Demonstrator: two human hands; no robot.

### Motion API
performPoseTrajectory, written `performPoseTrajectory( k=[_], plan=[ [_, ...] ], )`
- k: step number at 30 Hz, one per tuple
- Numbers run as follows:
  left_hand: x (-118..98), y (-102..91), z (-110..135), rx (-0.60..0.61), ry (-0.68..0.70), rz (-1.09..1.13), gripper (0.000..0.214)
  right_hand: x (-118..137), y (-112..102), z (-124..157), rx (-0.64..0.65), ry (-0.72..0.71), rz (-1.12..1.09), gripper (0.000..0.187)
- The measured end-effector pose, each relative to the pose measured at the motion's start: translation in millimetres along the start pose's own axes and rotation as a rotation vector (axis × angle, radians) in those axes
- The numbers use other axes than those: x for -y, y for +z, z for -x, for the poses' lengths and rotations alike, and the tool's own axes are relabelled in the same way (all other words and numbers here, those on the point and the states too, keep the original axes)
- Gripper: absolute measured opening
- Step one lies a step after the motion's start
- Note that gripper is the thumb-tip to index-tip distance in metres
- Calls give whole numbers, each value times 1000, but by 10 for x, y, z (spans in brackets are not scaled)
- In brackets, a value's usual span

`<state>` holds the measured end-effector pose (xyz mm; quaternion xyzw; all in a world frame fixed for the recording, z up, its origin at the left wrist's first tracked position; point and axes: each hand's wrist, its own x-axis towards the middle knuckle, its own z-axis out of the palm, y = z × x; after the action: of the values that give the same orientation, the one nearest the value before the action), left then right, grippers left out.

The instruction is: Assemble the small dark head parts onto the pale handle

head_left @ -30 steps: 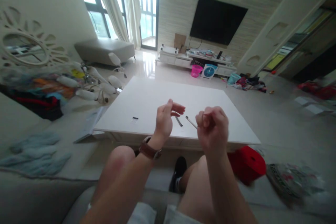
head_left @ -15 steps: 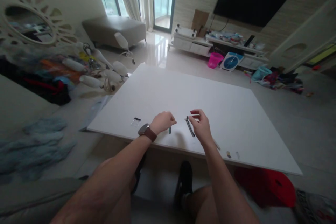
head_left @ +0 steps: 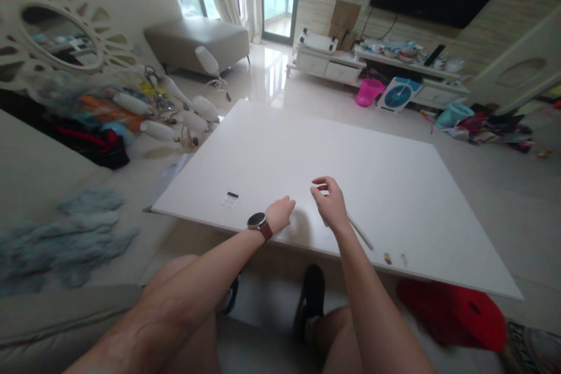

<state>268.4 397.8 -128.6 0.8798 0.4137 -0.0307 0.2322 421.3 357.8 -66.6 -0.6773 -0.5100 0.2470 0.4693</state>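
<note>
Both my hands rest on the near part of a white table [head_left: 394, 175]. My left hand [head_left: 281, 213], with a brown-strapped watch [head_left: 259, 223] on its wrist, lies with fingers curled under; whatever is in them is hidden. My right hand [head_left: 331, 203] sits just to its right, thumb and fingers bent into a loose pinch. A thin pale stick [head_left: 362, 235] lies on the table and runs out from under that hand toward the near edge. I cannot tell whether the fingers hold it.
A small clear packet with a black strip [head_left: 230, 197] lies left of my hands. Two tiny pieces [head_left: 388, 258] sit near the table's front edge. A red stool [head_left: 456, 315] stands on the floor at right. White lamp parts [head_left: 175, 123] and clutter lie at left.
My hands came down from mid-air to the table. The dark thin tool and the small dark piece seen at my fingertips half a second ago are now out of sight.
</note>
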Motion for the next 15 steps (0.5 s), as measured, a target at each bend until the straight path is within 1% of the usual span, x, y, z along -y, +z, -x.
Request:
performPoseTrajectory(
  k=[2,3,6,8,9,11,12,15],
  plan=[
    [-12,-20,0,-18,-3,36,30,4,-26,54,-2,-16,9,15],
    [-23,-49,4,-51,3,64,33,5,-45,87,-7,-22,14,15],
    [-97,-187,48,-241,65,251,44,3,-111,196,-18,-9,18,14],
    [-177,-288,106,-361,131,462,48,1,-146,264,-13,3,-7,13],
    [-220,-331,139,-402,161,570,48,2,-155,291,-9,3,-25,12],
    [-299,-392,199,-465,207,732,47,7,-149,325,-3,1,-62,12],
    [-332,-411,218,-495,222,777,47,11,-134,329,1,3,-81,12],
    [-394,-442,211,-580,252,830,46,19,-55,291,19,19,-152,12]
  ],
)
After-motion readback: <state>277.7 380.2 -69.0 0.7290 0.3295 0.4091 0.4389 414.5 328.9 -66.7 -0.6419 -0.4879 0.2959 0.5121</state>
